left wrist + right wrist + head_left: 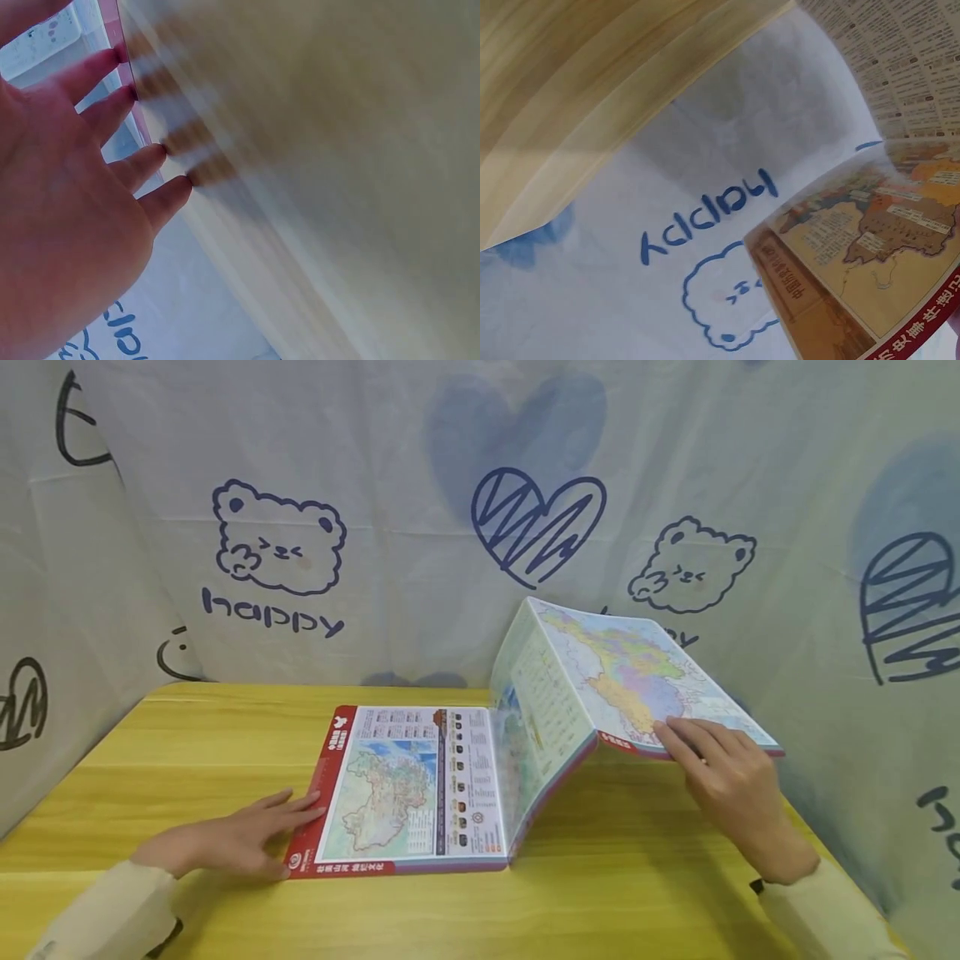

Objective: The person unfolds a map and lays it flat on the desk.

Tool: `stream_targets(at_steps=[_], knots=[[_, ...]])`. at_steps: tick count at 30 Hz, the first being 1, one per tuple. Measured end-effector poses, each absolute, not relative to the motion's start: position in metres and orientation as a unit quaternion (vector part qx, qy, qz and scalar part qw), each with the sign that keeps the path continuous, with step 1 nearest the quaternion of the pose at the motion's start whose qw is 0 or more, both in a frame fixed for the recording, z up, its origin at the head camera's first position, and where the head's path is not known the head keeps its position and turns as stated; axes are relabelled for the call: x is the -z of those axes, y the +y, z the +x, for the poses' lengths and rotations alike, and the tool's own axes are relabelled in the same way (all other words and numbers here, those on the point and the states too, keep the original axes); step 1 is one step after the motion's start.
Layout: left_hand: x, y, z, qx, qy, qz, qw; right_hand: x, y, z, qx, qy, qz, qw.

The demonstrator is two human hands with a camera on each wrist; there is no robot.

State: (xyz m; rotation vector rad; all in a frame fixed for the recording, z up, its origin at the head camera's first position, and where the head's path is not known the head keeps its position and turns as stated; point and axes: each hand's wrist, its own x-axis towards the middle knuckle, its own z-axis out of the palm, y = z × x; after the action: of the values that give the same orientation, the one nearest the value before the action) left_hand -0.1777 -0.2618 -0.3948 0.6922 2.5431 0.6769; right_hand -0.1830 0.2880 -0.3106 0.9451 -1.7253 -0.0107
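A folding map (390, 793) with a red border lies partly unfolded on the wooden table. Its left panel is flat, the middle panel (546, 714) slopes up to the right, and the right panel (637, 668), with a coloured map, is held off the table. My right hand (731, 781) pinches the near edge of that raised panel, thumb hidden beneath it. My left hand (232, 837) rests at the red left edge with fairly straight, spread fingers, their tips touching the map. In the right wrist view the raised part's underside (900, 232) shows a brown map and dense text.
The yellow wood-grain table (225, 727) has rounded back corners. A pale curtain (405, 585) printed with bears, hearts and "happy" hangs behind the table and along both sides, close to the raised panel.
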Motion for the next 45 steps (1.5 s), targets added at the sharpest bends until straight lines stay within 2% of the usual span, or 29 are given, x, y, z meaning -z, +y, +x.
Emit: stream_targets(at_steps=[5, 15, 32, 37, 45], knots=[[0.393, -0.268, -0.179, -0.244, 0.914, 0.239, 0.217, 0.310, 0.296, -0.185, 0.001, -0.727, 0.399, 0.560], [0.394, -0.284, -0.181, -0.264, 0.907, 0.231, 0.232, 0.319, 0.318, -0.190, 0.022, -0.754, 0.381, 0.534], [0.393, -0.319, -0.180, -0.233, 0.931, 0.188, 0.209, 0.348, 0.346, -0.192, 0.012, -0.773, 0.360, 0.522], [0.392, -0.328, -0.181, -0.240, 0.930, 0.179, 0.213, 0.356, 0.347, -0.193, 0.013, -0.761, 0.376, 0.528], [0.393, -0.334, -0.182, -0.231, 0.936, 0.160, 0.211, 0.369, 0.350, -0.194, 0.010, -0.770, 0.388, 0.506]])
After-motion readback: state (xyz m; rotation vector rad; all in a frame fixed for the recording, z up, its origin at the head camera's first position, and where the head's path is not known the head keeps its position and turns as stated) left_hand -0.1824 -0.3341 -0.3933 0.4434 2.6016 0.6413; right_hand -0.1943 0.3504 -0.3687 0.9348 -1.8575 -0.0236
